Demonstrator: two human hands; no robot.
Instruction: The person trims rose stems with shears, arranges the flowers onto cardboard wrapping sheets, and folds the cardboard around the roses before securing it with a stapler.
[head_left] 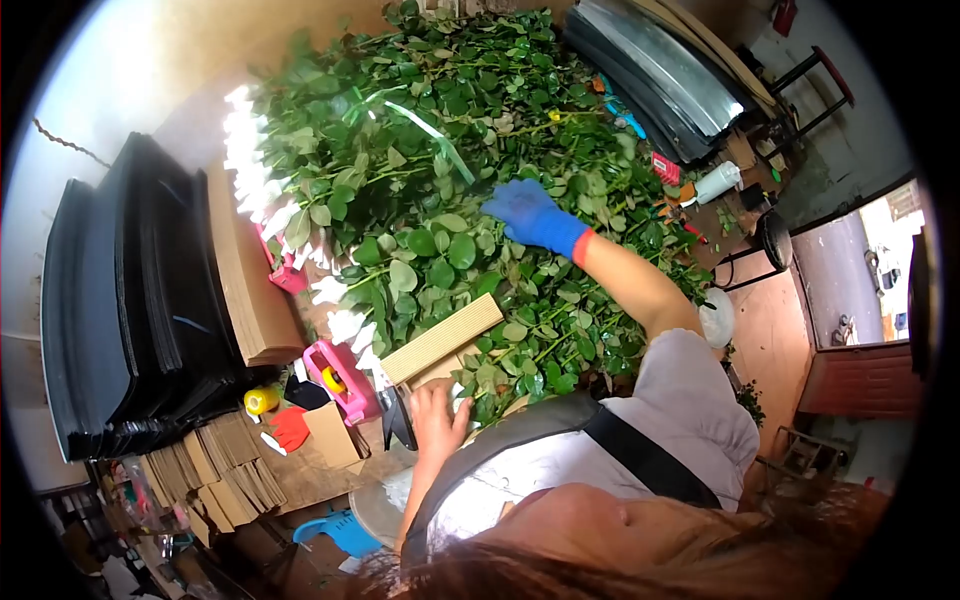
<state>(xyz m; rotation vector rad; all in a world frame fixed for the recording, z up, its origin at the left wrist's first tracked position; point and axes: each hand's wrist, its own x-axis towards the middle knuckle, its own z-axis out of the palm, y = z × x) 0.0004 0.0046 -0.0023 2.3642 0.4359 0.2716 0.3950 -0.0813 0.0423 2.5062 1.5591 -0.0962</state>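
2 hands in view. Right hand (528, 212), blue glove: fingers partly bent, laid on the pile of leafy stems (430, 255); can't tell if it's closed on any. Left hand (437, 418), bare: fingers curled beside a small white item, right below the corrugated cardboard strip (442, 342); grip unclear. Pile covers the middle of the tabletop (312, 482), white ends to the left. Pink tape dispenser (350, 400) near left hand.
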